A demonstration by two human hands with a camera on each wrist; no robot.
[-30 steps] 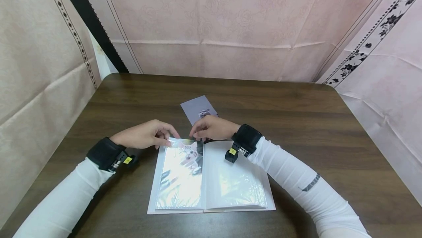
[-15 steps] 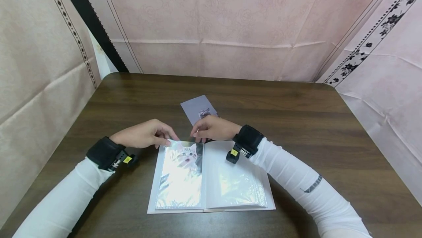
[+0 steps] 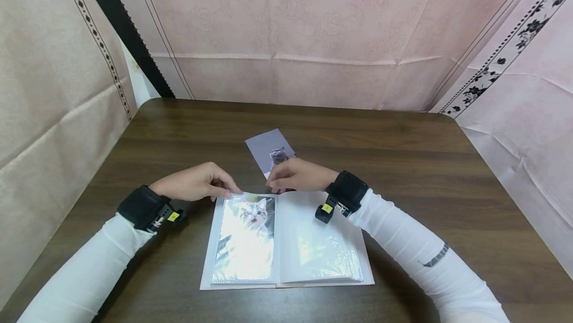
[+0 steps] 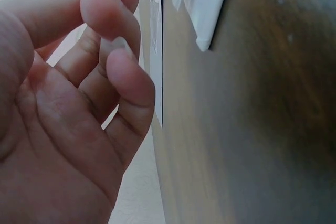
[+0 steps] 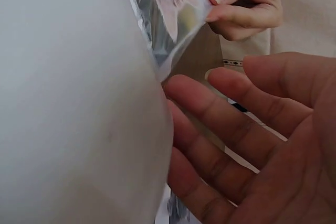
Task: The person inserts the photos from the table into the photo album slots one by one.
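A photo album [image 3: 320, 248] lies spread on the table, with clear pockets on both pages. In its left pocket sits a photo of a white kitten [image 3: 255, 216], its top edge level with the pocket's mouth. My left hand [image 3: 197, 183] pinches the upper left corner of that pocket between thumb and index finger, as the right wrist view also shows. At the top of the spine, my right hand [image 3: 300, 174] has loosely bent fingers around the right page's upper edge and grips nothing. The right wrist view has its fingertips [image 5: 181, 90] against the page edge.
Beyond the album a second photo [image 3: 264, 146], of a grey cat, lies on the brown wooden table [image 3: 394, 154], partly behind my right hand. Pale patterned cloths [image 3: 331, 39] hang around the table's far side and flanks.
The kitten photo has straightened and sunk lower into the left pocket. My right hand has shifted a little rightward, away from it. My left hand has barely moved.
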